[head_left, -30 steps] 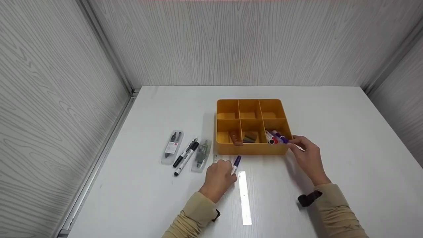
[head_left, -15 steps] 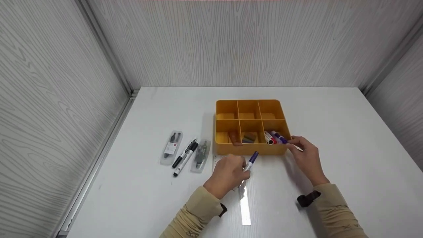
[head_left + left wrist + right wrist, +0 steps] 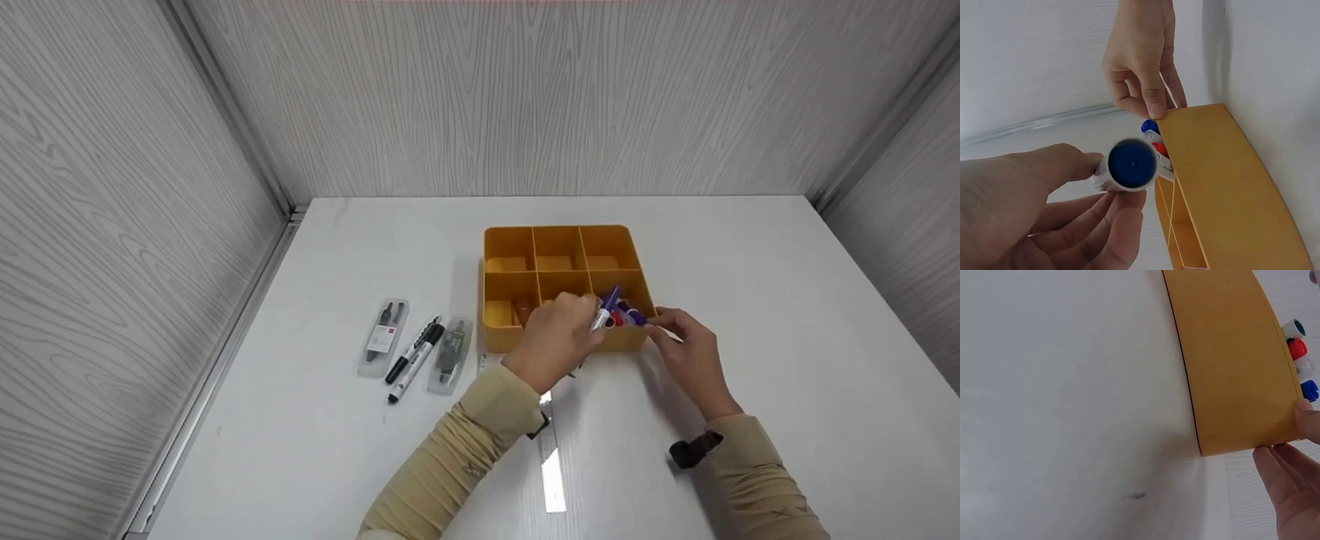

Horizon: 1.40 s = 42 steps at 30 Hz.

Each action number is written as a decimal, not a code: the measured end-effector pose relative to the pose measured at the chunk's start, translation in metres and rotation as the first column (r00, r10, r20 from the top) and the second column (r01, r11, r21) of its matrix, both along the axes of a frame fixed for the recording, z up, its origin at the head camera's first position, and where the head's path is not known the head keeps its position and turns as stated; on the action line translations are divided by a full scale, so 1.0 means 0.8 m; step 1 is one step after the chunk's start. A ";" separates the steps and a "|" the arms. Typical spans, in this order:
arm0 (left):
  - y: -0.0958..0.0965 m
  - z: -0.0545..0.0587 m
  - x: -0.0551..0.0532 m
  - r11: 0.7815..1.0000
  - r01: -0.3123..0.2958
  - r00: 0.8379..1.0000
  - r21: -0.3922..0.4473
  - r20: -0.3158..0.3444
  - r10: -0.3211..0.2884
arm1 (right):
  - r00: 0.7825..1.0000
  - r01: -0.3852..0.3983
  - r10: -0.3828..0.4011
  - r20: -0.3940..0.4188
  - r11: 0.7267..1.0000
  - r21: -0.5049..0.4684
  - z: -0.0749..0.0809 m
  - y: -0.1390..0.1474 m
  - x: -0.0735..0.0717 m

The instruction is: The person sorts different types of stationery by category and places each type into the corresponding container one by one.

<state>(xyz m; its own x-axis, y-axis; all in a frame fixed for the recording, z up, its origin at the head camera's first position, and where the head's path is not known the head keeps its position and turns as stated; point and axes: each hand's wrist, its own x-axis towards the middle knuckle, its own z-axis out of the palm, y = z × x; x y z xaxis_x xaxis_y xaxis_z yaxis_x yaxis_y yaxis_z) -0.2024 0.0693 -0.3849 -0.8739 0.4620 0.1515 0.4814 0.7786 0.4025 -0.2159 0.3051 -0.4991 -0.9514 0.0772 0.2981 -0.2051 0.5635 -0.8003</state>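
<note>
My left hand (image 3: 556,337) pinches a white marker (image 3: 602,318) with a purple-blue cap above the front right part of the yellow six-compartment box (image 3: 624,342). The left wrist view shows the marker's round blue end (image 3: 1132,163) facing the camera, between thumb and fingers. At the box's front right corner, my right hand (image 3: 691,358) grips the wall, its thumb (image 3: 1307,421) on the rim and its fingers against the side. Markers with a red end (image 3: 1297,349) and a blue end (image 3: 1309,390) lie in the front right compartment. The left hand hides part of the front row.
Left of the box lie a clear case with a compass (image 3: 383,337), two black-and-white markers (image 3: 416,363) and another clear case (image 3: 451,355) with a dark item. A clear ruler (image 3: 552,480) lies on the white table. A brown object (image 3: 523,309) is in the front left compartment.
My left hand has carried the marker rightward and away from me, from the table in front of the box to above its front compartments. The right hand stays at the corner.
</note>
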 end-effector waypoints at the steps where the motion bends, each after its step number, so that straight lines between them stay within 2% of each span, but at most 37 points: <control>1: 0.004 0.003 -0.004 1.000 0.001 1.000 -0.004 -0.006 -0.001 | 1.000 0.001 -0.001 0.002 1.000 0.000 0.000 0.000 0.000; 5: 0.017 0.011 -0.020 1.000 0.014 1.000 0.000 0.002 -0.014 | 1.000 0.005 -0.005 -0.004 1.000 -0.004 0.002 -0.001 0.000; 8: 0.024 0.013 -0.032 0.999 0.048 0.999 0.008 0.006 -0.048 | 1.000 0.001 -0.001 -0.019 1.000 -0.005 0.003 -0.003 0.000; 11: 0.033 0.014 -0.042 0.998 0.063 0.998 -0.018 0.022 -0.063 | 0.999 -0.007 0.006 -0.038 1.000 -0.013 0.003 -0.005 0.000; 16: 0.052 0.016 -0.053 0.998 0.023 0.993 -0.060 0.119 -0.016 | 0.999 -0.015 0.013 -0.046 0.999 -0.037 0.004 -0.007 0.001; 18: 0.059 0.015 -0.056 0.999 0.006 0.986 -0.052 0.168 0.002 | 0.999 -0.014 0.012 -0.045 0.999 -0.036 0.004 -0.007 0.001; 21: 0.068 0.016 -0.060 0.998 0.005 0.981 -0.057 0.194 0.006 | 0.999 -0.017 0.015 -0.048 0.999 -0.037 0.003 -0.007 0.001; 25: 0.079 0.016 -0.065 0.997 0.002 0.984 -0.077 0.177 0.012 | 0.998 -0.020 0.018 -0.058 0.999 -0.043 0.001 -0.006 0.001; 32: 0.103 0.008 -0.074 0.992 -0.098 0.979 -0.077 0.172 0.110 | 0.997 -0.005 0.002 -0.079 0.999 -0.034 0.001 -0.005 0.002; 34: 0.108 0.004 -0.075 0.992 -0.115 0.973 -0.059 0.192 0.124 | 0.996 -0.007 0.003 -0.084 0.999 -0.039 -0.001 -0.005 0.002; 38: 0.112 -0.003 -0.075 0.996 -0.088 0.964 -0.018 0.249 0.090 | 0.996 -0.007 0.003 -0.089 0.998 -0.055 -0.004 -0.004 0.001; 42: 0.111 -0.005 -0.075 0.999 -0.038 0.956 0.020 0.293 0.030 | 0.995 0.005 -0.010 -0.098 0.999 -0.049 -0.005 -0.002 0.001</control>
<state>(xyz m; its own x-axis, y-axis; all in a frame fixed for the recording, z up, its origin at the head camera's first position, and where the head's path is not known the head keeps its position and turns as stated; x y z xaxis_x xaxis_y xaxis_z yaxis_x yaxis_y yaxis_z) -0.2627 0.1578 -0.3890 -0.8968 0.4305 -0.1021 0.3128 0.7802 0.5417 -0.2147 0.3032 -0.5029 -0.9169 0.1008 0.3861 -0.2802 0.5265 -0.8027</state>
